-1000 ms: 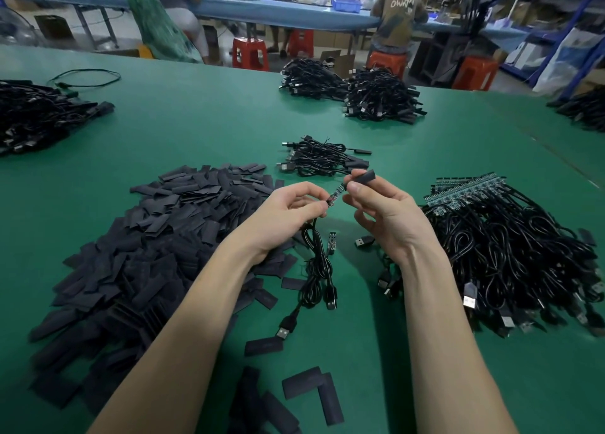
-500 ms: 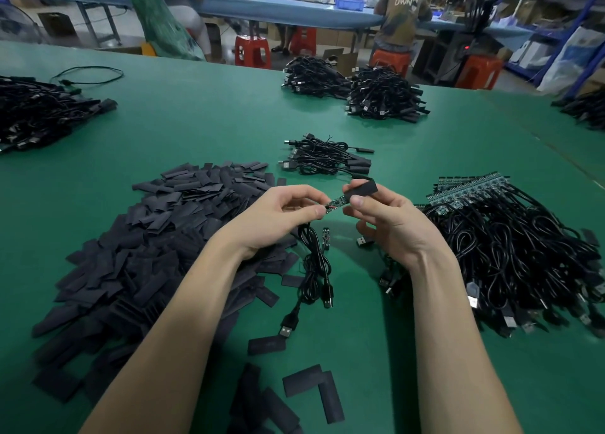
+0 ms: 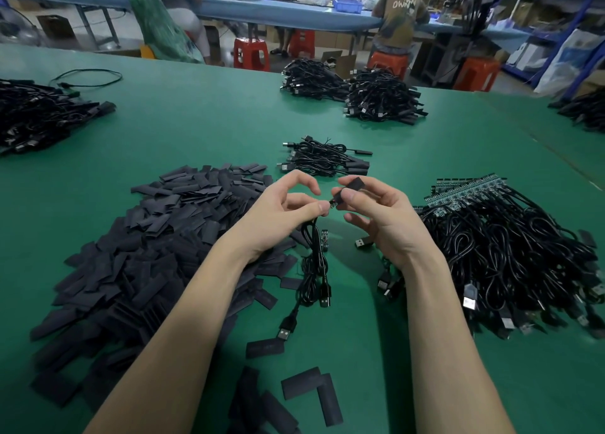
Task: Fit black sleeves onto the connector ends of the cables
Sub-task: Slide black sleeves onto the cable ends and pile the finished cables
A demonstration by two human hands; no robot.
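Sleeve slid further on since half a sec ago — flat black rubbery sleeve [image 3: 349, 188] now covers most of connector end, pinched in right hand [image 3: 376, 214]. Left hand [image 3: 288, 207] pinches thin black cable [image 3: 314, 263] just behind it — rest dangles onto green table [image 3: 203, 122], between sleeve pile [image 3: 157, 237] and cable heap [image 3: 510, 253].

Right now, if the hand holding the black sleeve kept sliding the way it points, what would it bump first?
Probably the left hand's fingertips, pinching the cable just beside the right hand and its black sleeve.
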